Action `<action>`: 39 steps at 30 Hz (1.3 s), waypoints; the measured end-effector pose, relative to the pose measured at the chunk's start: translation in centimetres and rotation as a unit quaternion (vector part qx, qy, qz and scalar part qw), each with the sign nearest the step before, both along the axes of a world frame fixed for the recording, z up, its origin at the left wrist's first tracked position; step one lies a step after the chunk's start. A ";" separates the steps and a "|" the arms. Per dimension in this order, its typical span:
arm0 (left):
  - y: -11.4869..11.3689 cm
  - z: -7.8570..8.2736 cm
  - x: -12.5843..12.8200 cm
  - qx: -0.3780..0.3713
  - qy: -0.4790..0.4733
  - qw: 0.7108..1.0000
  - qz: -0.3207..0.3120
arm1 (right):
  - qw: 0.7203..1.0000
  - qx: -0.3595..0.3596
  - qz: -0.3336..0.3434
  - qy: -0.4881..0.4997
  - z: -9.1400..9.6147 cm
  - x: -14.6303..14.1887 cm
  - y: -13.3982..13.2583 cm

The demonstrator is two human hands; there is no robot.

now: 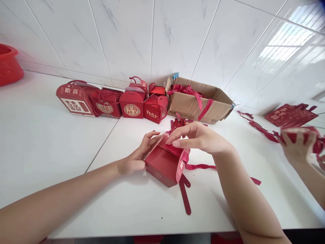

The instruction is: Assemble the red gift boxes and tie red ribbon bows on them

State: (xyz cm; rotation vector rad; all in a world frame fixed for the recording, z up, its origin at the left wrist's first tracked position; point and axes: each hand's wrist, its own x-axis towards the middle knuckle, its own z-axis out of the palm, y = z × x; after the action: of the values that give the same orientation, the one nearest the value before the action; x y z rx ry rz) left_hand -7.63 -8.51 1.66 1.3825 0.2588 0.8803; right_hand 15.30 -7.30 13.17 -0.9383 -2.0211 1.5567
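Note:
A red paper gift box point(162, 166) sits tilted on the white table, its top partly unfolded. My left hand point(137, 157) grips the box's left side, thumb low at the front corner and fingers behind the side panel. Over the box's top is my right hand point(198, 137), with fingers extended and apart; its fingertips are at the upper flap, and whether they press on it I cannot tell. A red ribbon point(200, 166) passes through the box's right end panel and trails right. Under that end lies a dark red paper strip point(185, 198).
Several finished red boxes point(104, 103) line the wall. A cardboard carton point(193, 108) holds red ribbons. A red plastic container point(10, 64) is far left. At right, another person's hand point(299, 149) holds a red box point(299, 132), near flat red pieces point(289, 115).

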 end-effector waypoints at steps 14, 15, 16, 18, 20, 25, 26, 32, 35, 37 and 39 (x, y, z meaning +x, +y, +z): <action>0.1 -0.1 0.1 0.009 -0.022 1.000 -0.012 | 0.997 -0.040 -0.036 0.055 -0.4 -0.4 -0.1; 0.1 0.0 0.1 0.010 -0.023 1.000 -0.014 | 0.997 -0.038 -0.038 0.054 -0.4 -0.4 -0.2; 0.1 0.0 0.1 0.010 -0.023 1.000 -0.014 | 0.997 -0.037 -0.040 0.052 -0.3 -0.4 -0.3; 0.0 0.1 0.1 0.007 -0.018 1.000 -0.012 | 0.997 -0.039 -0.039 0.048 -0.2 -0.3 -0.3; -0.1 0.3 0.1 0.000 -0.011 1.000 -0.009 | 0.997 -0.041 -0.038 0.048 -0.1 -0.3 -0.3; 0.0 0.1 0.1 0.004 -0.009 1.000 -0.004 | 0.996 -0.047 -0.050 0.054 -0.3 -0.6 -0.3; 0.1 0.0 0.1 0.008 -0.013 1.000 -0.004 | 0.996 -0.049 -0.058 0.052 -0.4 -0.7 -0.3; 0.3 -0.4 0.1 0.011 -0.019 1.000 -0.008 | 0.992 -0.050 -0.098 0.064 -1.2 -1.7 -0.8; 0.0 0.0 0.1 0.002 -0.015 1.000 -0.006 | 0.992 -0.037 -0.110 0.051 -1.4 -1.9 -1.0; -0.1 0.1 0.2 0.004 -0.022 1.000 -0.009 | 0.992 -0.030 -0.111 0.045 -1.4 -1.9 -1.1; -0.1 0.2 0.1 0.004 -0.023 1.000 -0.012 | 0.993 -0.025 -0.111 0.030 -1.4 -1.8 -1.1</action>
State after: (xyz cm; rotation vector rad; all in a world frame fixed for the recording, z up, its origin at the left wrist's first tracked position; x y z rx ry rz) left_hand -7.50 -8.60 1.81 1.3672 0.2034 0.8936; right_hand 13.49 -8.38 11.76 -1.0826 -1.7763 1.5014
